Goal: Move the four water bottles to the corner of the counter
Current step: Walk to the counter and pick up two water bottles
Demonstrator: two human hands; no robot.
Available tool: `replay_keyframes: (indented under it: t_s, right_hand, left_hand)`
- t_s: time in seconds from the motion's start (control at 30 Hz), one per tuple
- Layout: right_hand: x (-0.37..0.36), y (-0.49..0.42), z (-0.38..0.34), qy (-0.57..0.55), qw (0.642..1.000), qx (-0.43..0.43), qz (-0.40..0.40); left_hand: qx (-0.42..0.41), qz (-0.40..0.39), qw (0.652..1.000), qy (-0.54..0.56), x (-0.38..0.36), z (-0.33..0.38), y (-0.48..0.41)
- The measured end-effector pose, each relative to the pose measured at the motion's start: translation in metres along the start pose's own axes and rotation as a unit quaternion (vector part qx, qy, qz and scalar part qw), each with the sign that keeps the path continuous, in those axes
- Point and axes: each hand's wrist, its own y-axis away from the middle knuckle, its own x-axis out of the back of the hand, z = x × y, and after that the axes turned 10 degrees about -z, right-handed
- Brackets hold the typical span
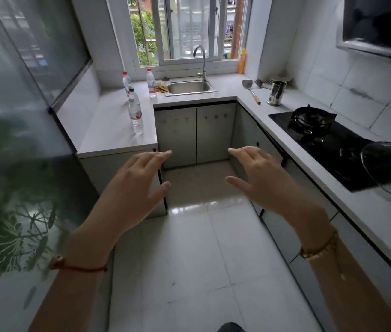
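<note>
Both hands empty, fingers spread, held over floor: left hand (pixel 139 185), right hand (pixel 259 178). 3 bottles visible, upright on table (pixel 113 130): near (pixel 136 113), back-left (pixel 126 82), by sink (pixel 151 83).

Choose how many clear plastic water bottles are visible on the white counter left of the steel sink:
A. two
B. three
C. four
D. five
B: three clear plastic water bottles show, one near, one behind it, one beside the steel sink.

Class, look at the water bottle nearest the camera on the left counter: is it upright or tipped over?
Upright. The nearest bottle stands on its base on the left counter, cap on top, no hand touching it.
</note>
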Motion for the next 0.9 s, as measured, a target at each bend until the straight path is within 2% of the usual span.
replay_keyframes:
  t_s: [0.27,0.63,0.9]
  right_hand:
    - [-0.024,-0.051,0.064,-0.001,1.000,-0.010,-0.030]
    - [-0.010,-0.161,0.177,0.009,0.998,0.023,-0.060]
    - [-0.022,-0.222,0.246,-0.009,0.994,0.035,-0.104]
  left_hand:
    - [0.021,-0.052,0.998,0.036,-0.048,-0.006,-0.074]
    - [0.061,-0.060,0.995,0.059,-0.102,0.000,-0.216]
    - [0.096,-0.068,0.990,0.079,-0.132,0.001,-0.284]
